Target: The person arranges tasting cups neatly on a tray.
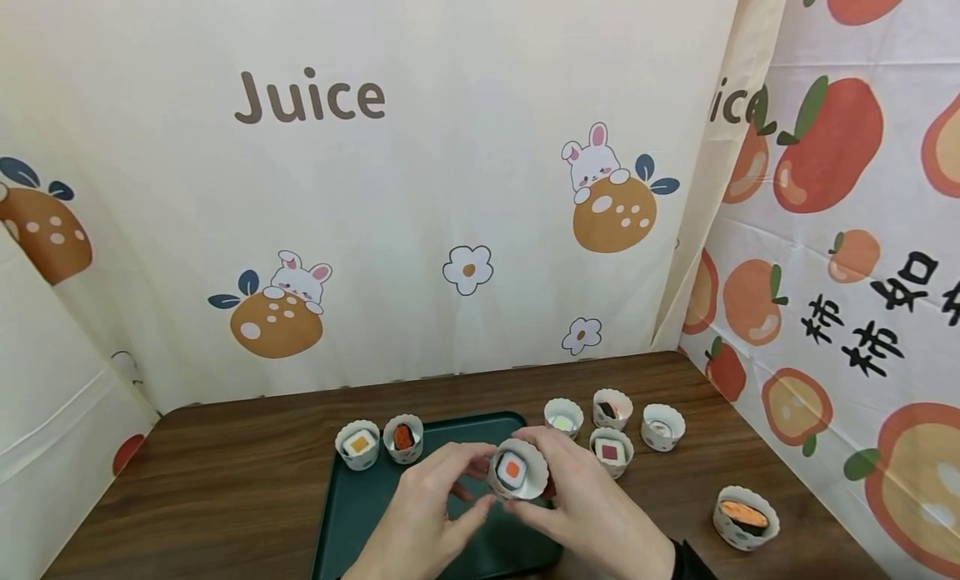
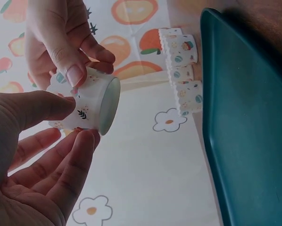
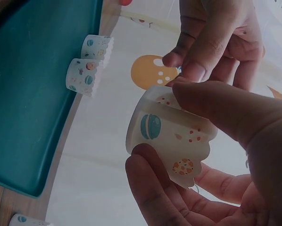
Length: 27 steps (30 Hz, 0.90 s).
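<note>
head view: left hand (image 1: pixel 429 511) and right hand (image 1: pixel 583 490) pinch the paper cup (image 1: pixel 537 473), axis tilted, mouth toward the viewer.

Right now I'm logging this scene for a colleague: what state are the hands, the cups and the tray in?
Left hand: pinching the held cup.
Right hand: gripping that same cup.
Held cup: raised in the air, one piece inside.
Tray: flat, partly hidden by the hands.
Two left cups: upright, not empty.
Four clustered cups: upright, not empty.
Lone cup at right: upright, orange-topped piece inside.
</note>
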Each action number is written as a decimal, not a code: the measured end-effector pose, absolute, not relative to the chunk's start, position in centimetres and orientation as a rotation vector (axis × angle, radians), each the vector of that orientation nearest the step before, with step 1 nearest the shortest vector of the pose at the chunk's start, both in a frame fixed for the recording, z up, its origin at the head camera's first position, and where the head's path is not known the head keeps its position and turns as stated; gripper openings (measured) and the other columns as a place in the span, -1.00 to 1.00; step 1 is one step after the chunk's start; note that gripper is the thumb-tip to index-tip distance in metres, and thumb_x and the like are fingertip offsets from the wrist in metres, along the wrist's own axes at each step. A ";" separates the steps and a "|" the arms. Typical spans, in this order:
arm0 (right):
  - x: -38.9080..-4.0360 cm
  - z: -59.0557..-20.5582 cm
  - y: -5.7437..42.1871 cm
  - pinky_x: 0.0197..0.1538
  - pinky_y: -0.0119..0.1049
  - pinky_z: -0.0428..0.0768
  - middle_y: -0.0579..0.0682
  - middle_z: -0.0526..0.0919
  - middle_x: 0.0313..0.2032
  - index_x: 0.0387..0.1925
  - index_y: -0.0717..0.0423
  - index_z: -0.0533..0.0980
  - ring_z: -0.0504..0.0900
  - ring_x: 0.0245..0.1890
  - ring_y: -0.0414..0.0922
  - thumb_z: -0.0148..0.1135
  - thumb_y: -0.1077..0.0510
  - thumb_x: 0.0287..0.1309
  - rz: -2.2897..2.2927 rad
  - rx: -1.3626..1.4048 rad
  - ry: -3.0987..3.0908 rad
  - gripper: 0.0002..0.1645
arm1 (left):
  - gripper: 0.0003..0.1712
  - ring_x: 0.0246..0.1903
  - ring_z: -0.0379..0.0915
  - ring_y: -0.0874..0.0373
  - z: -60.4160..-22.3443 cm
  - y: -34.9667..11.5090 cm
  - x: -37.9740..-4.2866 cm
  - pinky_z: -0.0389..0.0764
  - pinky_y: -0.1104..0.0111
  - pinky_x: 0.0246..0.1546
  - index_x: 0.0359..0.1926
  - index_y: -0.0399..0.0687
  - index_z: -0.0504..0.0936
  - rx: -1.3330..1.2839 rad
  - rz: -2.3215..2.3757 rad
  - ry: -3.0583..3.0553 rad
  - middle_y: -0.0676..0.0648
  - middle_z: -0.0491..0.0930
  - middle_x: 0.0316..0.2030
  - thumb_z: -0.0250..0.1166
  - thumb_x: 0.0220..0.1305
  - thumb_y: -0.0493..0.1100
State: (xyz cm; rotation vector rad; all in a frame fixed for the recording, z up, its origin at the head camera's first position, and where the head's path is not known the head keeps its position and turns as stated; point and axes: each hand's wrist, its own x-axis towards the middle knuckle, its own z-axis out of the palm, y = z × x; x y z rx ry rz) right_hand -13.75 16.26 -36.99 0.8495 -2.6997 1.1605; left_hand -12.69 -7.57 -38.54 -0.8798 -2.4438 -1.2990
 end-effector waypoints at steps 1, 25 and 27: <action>-13.7 -37.0 16.2 0.07 -0.28 0.74 -0.14 0.64 0.15 0.31 -0.09 0.47 0.66 0.03 -0.20 0.59 -0.06 0.24 1.163 0.852 -2.703 -0.30 | -0.47 -0.10 0.72 0.13 -38.6 -7.5 -12.7 0.76 0.44 -0.25 0.23 -0.07 0.64 -0.875 -1.293 -2.445 0.04 0.70 -0.04 0.54 0.27 -0.36; -13.7 -37.0 15.9 -0.20 -0.41 0.72 -0.02 0.68 0.00 0.24 0.09 0.54 0.64 -0.21 -0.38 0.51 0.22 0.31 1.221 0.968 -2.607 -0.48 | -0.27 -0.03 0.70 0.14 -39.1 -7.1 -12.9 0.74 0.52 -0.18 0.34 0.02 0.58 -0.720 -1.293 -2.510 0.00 0.68 0.09 0.67 0.18 -0.08; -13.7 -36.9 15.9 -0.18 -0.42 0.72 -0.04 0.69 0.00 0.19 0.08 0.55 0.64 -0.20 -0.38 0.51 0.21 0.30 1.230 0.961 -2.620 -0.52 | -0.27 -0.06 0.68 0.19 -39.1 -7.2 -12.9 0.71 0.53 -0.23 0.35 0.02 0.58 -0.716 -1.302 -2.527 0.00 0.67 0.08 0.65 0.20 -0.04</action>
